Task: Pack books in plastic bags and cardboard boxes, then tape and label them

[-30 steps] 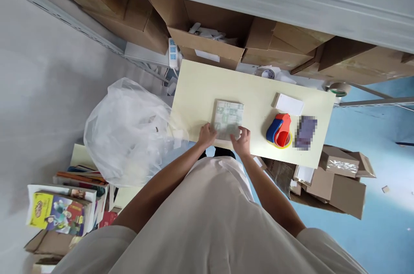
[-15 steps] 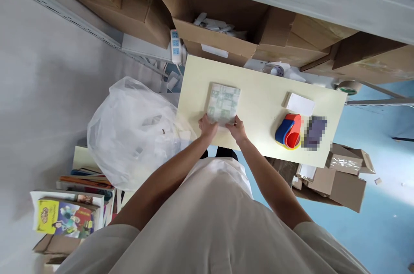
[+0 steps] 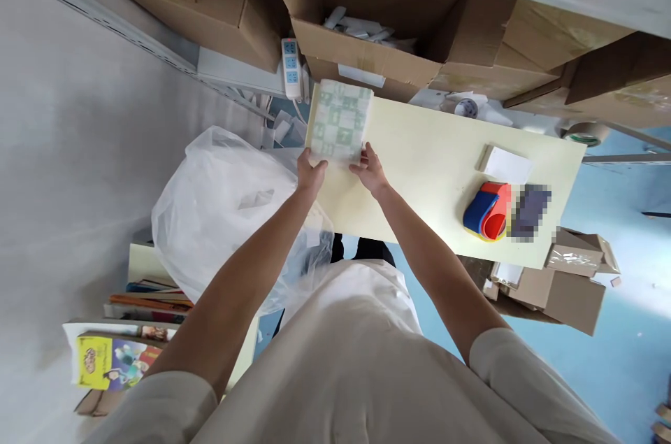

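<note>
A flat, book-sized packet point(image 3: 340, 121) with a pale green-and-white checked face is between my hands, above the left end of the cream table point(image 3: 414, 171). My left hand point(image 3: 311, 173) grips its near left corner, thumb on top. At the near right corner, my right hand point(image 3: 371, 170) has its thumb and fingers closed on the edge. The packet's underside is hidden, so I cannot tell whether it touches the table.
A large clear plastic bag point(image 3: 225, 199) bulges beside the table's left end. A red-and-blue tape dispenser point(image 3: 485, 212), a white card stack point(image 3: 506, 164) and a blurred dark item point(image 3: 529, 212) lie to the right. Behind stand open cardboard boxes point(image 3: 367, 61) and a power strip point(image 3: 291, 68).
Both hands have moved the packet away from my body and slightly left, toward the table's back left corner. The view has shifted slightly too.
</note>
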`<state>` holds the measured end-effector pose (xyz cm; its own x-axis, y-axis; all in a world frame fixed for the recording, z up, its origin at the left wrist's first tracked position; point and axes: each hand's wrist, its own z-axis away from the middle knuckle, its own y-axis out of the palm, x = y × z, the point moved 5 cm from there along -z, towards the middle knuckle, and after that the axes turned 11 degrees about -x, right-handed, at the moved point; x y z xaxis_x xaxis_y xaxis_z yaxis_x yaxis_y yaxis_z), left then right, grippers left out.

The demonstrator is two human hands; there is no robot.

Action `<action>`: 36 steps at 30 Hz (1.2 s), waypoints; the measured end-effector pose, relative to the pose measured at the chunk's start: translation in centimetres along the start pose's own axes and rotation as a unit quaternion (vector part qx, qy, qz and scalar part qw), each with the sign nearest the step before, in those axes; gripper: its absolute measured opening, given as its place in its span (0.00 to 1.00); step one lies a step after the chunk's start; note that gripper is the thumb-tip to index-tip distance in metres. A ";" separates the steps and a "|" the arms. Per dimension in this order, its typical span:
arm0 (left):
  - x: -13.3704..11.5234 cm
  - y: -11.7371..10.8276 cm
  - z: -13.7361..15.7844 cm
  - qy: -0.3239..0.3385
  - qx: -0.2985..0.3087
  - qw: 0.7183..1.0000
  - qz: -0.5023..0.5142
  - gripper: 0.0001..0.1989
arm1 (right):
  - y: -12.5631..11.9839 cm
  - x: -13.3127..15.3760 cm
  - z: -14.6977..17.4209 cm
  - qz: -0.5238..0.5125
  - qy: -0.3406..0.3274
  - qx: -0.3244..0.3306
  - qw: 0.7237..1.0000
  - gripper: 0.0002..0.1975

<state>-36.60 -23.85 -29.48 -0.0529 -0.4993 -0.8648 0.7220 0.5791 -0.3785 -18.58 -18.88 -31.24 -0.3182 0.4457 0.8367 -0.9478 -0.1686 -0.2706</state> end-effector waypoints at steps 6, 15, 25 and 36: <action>1.2 -2.3 7.2 -0.019 0.071 0.995 -0.068 0.31 | -3.7 -2.4 7.1 -0.034 0.094 -0.047 0.994 0.43; 3.5 -8.0 12.0 -0.129 0.193 0.972 0.044 0.24 | -7.2 -4.8 17.5 -0.060 0.179 -0.085 0.978 0.30; 1.4 -11.1 12.3 -0.085 0.103 0.991 0.033 0.25 | -8.2 -1.7 17.1 -0.017 0.090 0.004 0.996 0.21; 5.0 -20.0 28.8 -0.148 -0.166 0.972 0.070 0.19 | -1.7 3.3 12.5 0.098 -0.110 0.237 0.960 0.15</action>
<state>-31.46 -56.47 -16.70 0.2664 -0.5359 -0.8012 0.4434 0.8062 -0.3919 -17.79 -28.05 -22.06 -0.4277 0.1774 0.8864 -0.7385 -0.6341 -0.2294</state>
